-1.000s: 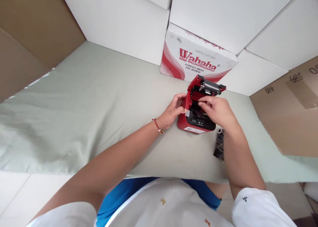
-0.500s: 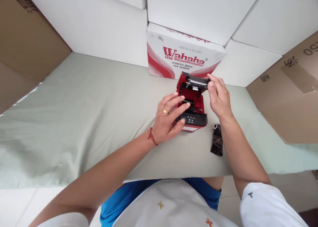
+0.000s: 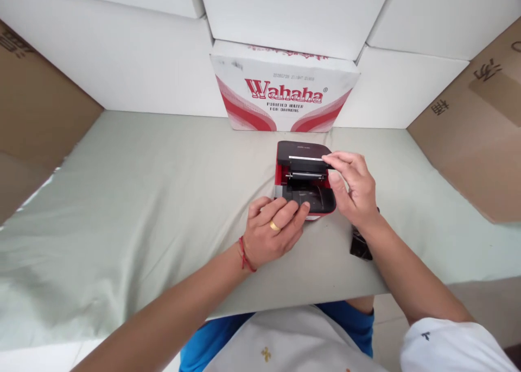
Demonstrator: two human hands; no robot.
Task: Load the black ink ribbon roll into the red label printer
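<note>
A small red and black label printer (image 3: 305, 177) sits on the cloth with its lid (image 3: 304, 150) partly raised, its roller and red interior showing through the gap. My right hand (image 3: 356, 184) pinches the right side of the lid between thumb and fingers. At the printer's front, my left hand (image 3: 274, 225) grips the edge, fingers bent over the front panel; the thumb is mostly hidden. Dark shiny film (image 3: 312, 197) lies across that panel beside the left fingertips. Partly behind my right wrist lies a black wrapped roll (image 3: 360, 246).
A white and red water carton (image 3: 285, 98) stands behind the printer against stacked white boxes (image 3: 285, 13). Brown cardboard boxes flank the left (image 3: 36, 100) and right (image 3: 476, 160). Pale green cloth (image 3: 163, 198) covers the table, with its front edge near my body.
The lid has swung down from nearly upright to a small gap, with my right hand on it. My left hand has moved from over the opening to the front edge. The view has shifted.
</note>
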